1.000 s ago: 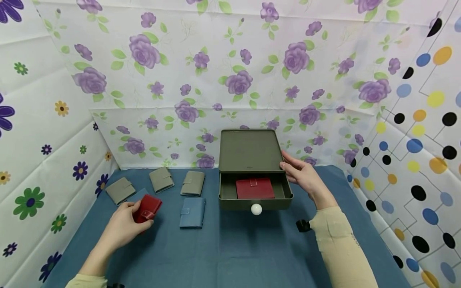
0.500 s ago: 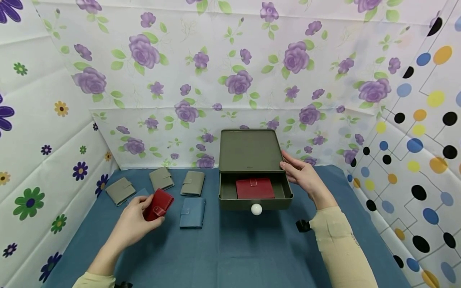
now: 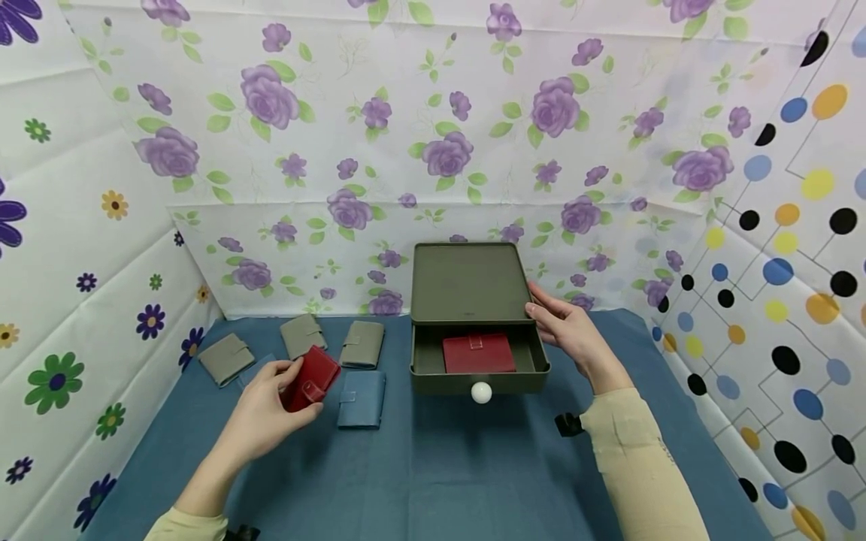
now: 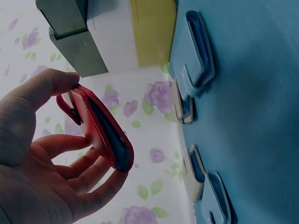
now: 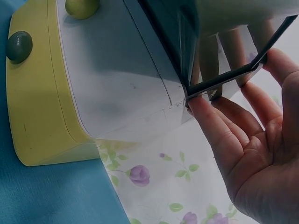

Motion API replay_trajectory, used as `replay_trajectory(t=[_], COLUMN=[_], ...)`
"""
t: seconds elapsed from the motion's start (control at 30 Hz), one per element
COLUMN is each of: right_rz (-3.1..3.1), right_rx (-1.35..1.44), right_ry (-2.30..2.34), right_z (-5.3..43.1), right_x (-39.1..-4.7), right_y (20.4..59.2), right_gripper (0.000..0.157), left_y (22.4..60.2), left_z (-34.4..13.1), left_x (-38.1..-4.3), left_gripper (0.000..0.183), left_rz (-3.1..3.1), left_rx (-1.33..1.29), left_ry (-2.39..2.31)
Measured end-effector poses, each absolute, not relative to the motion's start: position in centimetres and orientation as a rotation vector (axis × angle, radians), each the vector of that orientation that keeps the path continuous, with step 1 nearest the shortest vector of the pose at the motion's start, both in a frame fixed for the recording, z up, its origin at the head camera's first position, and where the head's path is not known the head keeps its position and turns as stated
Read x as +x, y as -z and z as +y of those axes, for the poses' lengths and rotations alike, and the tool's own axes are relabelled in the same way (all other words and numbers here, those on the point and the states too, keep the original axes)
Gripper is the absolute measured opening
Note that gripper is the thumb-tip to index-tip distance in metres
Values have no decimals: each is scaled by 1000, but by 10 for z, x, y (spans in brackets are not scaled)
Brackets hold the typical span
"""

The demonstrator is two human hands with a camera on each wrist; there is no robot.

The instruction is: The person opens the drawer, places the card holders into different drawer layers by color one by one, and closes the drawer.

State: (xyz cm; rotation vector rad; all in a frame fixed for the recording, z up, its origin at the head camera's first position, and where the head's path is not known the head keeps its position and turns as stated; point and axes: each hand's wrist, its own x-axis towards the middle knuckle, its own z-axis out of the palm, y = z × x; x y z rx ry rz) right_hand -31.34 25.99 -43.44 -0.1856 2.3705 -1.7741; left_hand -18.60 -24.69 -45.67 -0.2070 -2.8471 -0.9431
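My left hand (image 3: 264, 413) pinches a small red snap-strap wallet (image 3: 314, 379) above the table; the left wrist view shows the wallet (image 4: 96, 121) edge-on between thumb and fingers. To its right stands a dark green drawer unit (image 3: 467, 282) with its top drawer pulled out. Inside that drawer lies another red wallet (image 3: 479, 353). My right hand (image 3: 575, 338) touches the unit's right side with its fingertips near the front corner. In the right wrist view, those fingers (image 5: 215, 121) lie against the glossy green side, fairly straight.
Grey wallets (image 3: 361, 346) and a blue wallet (image 3: 361, 400) lie on the blue cloth (image 3: 419, 481). Another blue wallet (image 3: 253, 370) is partly hidden by my left hand. Below the green tier sit a white drawer (image 5: 112, 60) and a yellow one (image 5: 39, 102). A white knob (image 3: 481, 392) sticks out in front.
My left hand has moved right and slightly up with the red wallet, toward the grey and blue wallets in the middle. My right hand and the drawer have stayed still.
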Motion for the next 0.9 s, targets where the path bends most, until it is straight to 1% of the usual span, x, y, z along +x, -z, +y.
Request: replay_trajectory(t=[0.3, 0.63, 0.9], right_rz=[2373, 2380, 2374], right_rx=[-179, -173, -179], right_ry=[1768, 1792, 1806], right_z=[260, 260, 259], right_x=[-312, -312, -314], right_y=[435, 436, 439], right_gripper=[69, 68, 73], left_y=[446, 431, 417], left_z=[-232, -207, -181], left_x=[-189, -197, -197], left_gripper=[85, 78, 76], left_rz=[-2802, -2729, -2641], left_rx=[-279, -459, -593], left_ry=[1002, 1036, 1110])
